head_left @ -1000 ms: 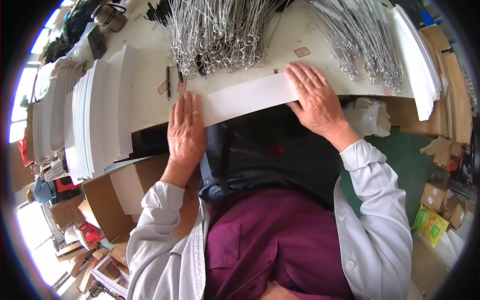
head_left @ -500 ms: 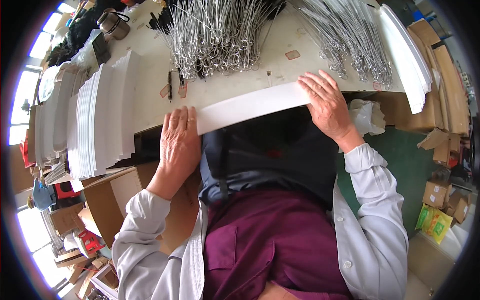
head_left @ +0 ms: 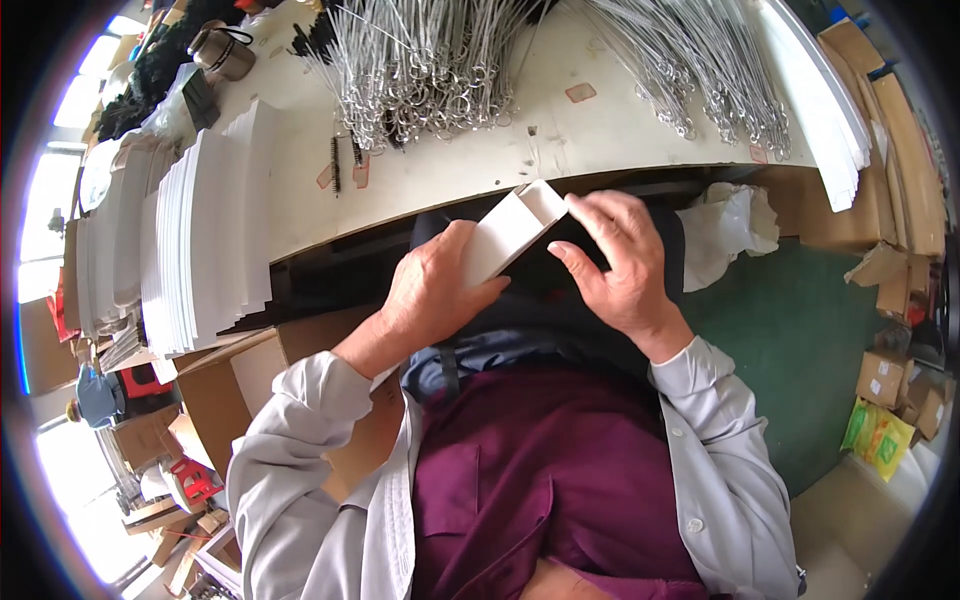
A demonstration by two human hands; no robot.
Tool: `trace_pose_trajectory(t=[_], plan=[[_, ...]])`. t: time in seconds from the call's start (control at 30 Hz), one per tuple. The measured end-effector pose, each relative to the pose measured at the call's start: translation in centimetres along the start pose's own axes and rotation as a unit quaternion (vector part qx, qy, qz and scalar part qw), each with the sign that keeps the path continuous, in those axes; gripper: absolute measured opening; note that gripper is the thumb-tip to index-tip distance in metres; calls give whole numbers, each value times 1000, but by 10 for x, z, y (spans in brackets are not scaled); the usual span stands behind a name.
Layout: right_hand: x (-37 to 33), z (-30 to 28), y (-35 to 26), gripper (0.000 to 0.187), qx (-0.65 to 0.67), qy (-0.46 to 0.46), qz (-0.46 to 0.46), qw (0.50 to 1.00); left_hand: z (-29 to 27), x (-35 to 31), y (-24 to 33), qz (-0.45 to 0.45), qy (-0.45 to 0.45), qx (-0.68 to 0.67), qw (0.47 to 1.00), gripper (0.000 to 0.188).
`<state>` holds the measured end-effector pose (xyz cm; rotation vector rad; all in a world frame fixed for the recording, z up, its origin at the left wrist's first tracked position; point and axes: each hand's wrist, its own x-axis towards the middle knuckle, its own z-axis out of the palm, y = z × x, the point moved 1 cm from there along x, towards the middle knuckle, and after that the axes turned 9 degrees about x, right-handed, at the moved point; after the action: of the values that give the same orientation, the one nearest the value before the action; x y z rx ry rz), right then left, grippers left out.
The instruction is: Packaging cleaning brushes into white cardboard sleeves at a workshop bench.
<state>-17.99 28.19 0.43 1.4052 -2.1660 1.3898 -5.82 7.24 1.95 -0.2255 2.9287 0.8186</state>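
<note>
Left hand (head_left: 430, 280) grips a slim white box (head_left: 505, 238), fingers wrapped behind it and thumb along its near side, while the right hand (head_left: 622, 265) is raised beside it — open, thumb spread from the fingers. The box slants up and away from the left hand toward the right, its open end just beside the right fingertips; whether they touch it, the view does not tell. Beyond both hands stretches a pale table (head_left: 430, 185), where a thick bunch of looped wires (head_left: 425, 75) lies ahead of the left hand and a second bunch (head_left: 705, 85) lies ahead and to the right of the right. Flat white cardboard (head_left: 200, 240) stands in a row well to the left of the left hand — more white sheets (head_left: 820, 110) lie far off to the right, past a crumpled plastic bag (head_left: 735, 235) near the right hand.
</note>
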Motion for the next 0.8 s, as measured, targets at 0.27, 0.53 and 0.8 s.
trace_pose_trajectory(t=[0.27,0.53,0.8], plan=[[-33,31,-9,34,216,29,179,959,30,-13,8,-43,31,-48,997,62],[-42,35,-10,21,317,-68,348,880,41,-15,12,-39,23,-95,994,76],[-48,45,-22,19,314,-90,327,887,60,-20,7,-18,46,-139,989,63]])
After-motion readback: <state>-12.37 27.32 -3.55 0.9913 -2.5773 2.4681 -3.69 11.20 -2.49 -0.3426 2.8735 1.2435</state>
